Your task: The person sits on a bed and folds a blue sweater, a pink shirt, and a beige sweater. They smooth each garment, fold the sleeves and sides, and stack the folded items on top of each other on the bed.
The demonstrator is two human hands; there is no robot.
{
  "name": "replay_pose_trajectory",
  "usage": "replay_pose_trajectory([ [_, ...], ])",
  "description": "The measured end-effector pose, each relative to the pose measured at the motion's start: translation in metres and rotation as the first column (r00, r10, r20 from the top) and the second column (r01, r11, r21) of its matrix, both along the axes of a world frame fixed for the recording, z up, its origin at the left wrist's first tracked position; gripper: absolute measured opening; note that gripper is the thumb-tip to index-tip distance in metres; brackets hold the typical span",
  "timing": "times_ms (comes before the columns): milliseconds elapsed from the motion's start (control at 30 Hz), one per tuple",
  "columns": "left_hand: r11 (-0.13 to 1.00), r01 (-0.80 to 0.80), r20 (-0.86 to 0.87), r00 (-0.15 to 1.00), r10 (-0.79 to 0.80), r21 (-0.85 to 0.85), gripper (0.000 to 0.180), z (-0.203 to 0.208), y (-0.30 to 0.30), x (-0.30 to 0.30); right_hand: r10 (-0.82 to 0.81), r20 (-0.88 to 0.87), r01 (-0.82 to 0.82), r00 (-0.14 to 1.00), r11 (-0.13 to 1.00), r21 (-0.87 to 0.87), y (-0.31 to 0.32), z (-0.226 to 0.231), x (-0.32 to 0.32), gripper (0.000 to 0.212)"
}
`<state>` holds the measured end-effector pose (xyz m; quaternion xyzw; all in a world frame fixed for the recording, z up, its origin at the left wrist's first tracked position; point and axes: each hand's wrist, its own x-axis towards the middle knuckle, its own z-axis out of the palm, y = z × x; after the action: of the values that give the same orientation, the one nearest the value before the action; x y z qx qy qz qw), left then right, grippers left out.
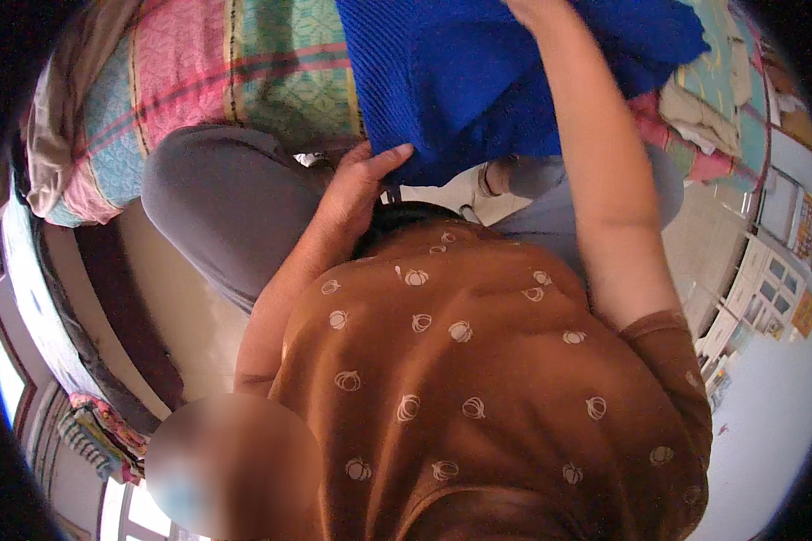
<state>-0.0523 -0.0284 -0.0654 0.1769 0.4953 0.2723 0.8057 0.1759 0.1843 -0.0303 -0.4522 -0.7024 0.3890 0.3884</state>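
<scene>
A bright blue ribbed knit cloth [460, 99] is spread over the edge of the bed in front of me, its near edge hanging above my lap. My left hand [363, 178] is closed on its near left corner, thumb on top and the other fingers mostly hidden beneath. My right arm stretches far forward over the cloth. At the top edge of the picture my right hand [525, 11] is mostly cut off, and its fingers do not show clearly. Whether the cloth is a garment I cannot tell.
A quilted bedspread [185, 77] in pink, green and blue covers the bed. Folded pale cloths [704, 113] lie at the right, and a greyish-brown cloth [59, 135] hangs at the far left. My knees [230, 194] are against the bed's near side. A white cabinet [767, 288] stands at right.
</scene>
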Motion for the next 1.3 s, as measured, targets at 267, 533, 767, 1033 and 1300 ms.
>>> replay_pose_trajectory([
  [267, 0.996, -0.073, 0.213, 0.975, 0.058, 0.059, 0.035, 0.010, -0.025, -0.006, -0.484, -0.239, 0.518, 0.842, 0.849, 0.105, -0.215, -0.010, 0.004, 0.014],
  [533, 0.967, 0.040, -0.222, 0.975, 0.017, 0.252, 0.034, -0.014, -0.029, -0.003, -0.699, -0.552, 0.524, 0.455, 0.711, -0.469, -0.232, 0.002, 0.046, 0.030],
  [767, 0.541, 0.280, -0.548, 0.714, 0.435, 0.793, 0.048, -0.022, -0.022, 0.000, -0.666, -0.696, 0.566, 0.268, 0.693, -0.445, -0.166, 0.055, 0.098, 0.055],
  [1033, 0.174, 0.586, -0.610, 0.738, 0.289, 0.791, 0.048, 0.064, 0.059, 0.060, -0.826, -0.562, 0.471, 0.041, 0.512, -0.718, -0.099, 0.028, 0.165, 0.058],
  [1300, 0.283, 0.814, -0.848, 0.413, 0.331, 0.507, 0.076, 0.046, 0.118, 0.089, -0.857, -0.513, 0.421, 0.046, 0.483, -0.768, -0.079, 0.025, 0.200, 0.017],
])
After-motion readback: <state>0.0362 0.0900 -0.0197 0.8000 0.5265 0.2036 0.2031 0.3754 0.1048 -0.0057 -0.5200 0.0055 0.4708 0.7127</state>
